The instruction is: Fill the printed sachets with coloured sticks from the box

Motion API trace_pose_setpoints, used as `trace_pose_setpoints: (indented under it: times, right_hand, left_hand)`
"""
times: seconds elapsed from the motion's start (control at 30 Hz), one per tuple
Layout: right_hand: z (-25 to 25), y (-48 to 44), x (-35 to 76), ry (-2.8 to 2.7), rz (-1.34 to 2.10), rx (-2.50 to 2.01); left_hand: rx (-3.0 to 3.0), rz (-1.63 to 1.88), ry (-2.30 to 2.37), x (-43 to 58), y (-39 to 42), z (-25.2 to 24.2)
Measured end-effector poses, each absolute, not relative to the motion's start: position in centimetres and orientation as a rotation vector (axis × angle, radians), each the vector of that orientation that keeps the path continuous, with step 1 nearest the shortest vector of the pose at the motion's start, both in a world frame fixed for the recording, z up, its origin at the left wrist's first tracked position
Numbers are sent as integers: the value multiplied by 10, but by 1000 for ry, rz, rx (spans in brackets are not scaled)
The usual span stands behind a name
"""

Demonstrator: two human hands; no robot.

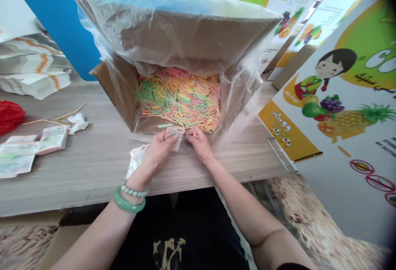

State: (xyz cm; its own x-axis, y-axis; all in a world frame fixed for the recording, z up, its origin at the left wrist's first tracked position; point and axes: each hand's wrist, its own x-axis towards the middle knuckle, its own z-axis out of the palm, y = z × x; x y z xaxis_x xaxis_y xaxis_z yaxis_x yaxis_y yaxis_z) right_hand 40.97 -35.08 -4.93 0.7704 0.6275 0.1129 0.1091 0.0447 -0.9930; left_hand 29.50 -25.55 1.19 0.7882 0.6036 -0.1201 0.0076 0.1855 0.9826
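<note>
My left hand [158, 149] grips a small printed packet [176, 133], its thumb lying across the front. Close by on the right, my right hand [199, 143] has its fingers pinched together at the packet's upper right edge. Whatever lies between those fingertips is too small to make out. Just beyond both hands, a cardboard box [198, 35] lined with clear plastic lies open toward me. Inside it is a heap of thin pink, yellow, orange and green sticks [182, 99]. More printed packets [136, 159] lie on the table, partly hidden by my left wrist.
On the left of the table [102, 167] are stacked white bundles [34, 66], a red plastic bag [10, 116], packs of printed sheets [52, 138] and a crumpled white scrap [78, 122]. Large printed cartons [340, 109] stand along the right.
</note>
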Motion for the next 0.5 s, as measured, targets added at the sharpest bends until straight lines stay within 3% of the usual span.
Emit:
trace_pose_setpoints:
  times: [0.2, 0.5]
  right_hand:
    - [-48, -353, 411, -689, 477, -1541]
    - [-39, -358, 402, -786, 327, -1626]
  left_hand:
    - [976, 278, 641, 267, -261, 6]
    - [1105, 342, 658, 245, -260, 7]
